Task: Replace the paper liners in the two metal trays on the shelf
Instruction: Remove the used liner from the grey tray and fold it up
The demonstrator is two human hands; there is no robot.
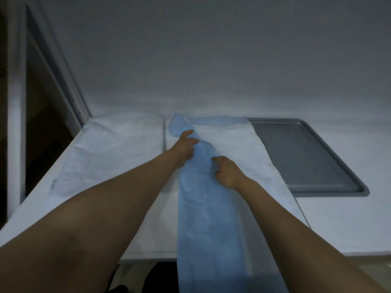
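At the front edge of the shelf (349, 225), the blue liner (203, 218) is draped over and hangs below it; from there it is laid as a long strip toward the back. The right hand (227, 172) is placed at the strip's right edge; its fingers are curled into the gathered paper, which is gripped. Farther in, the left hand (186, 144) is set at the left edge; the paper is pinched between thumb and bent fingers. A white liner (243, 149) is spread beneath the strip; a second white liner (110, 149) is spread to its left. A bare metal tray (306, 157) is seated at the right, its left part covered by the white liner; the strip's far end is folded near the wall (211, 60).
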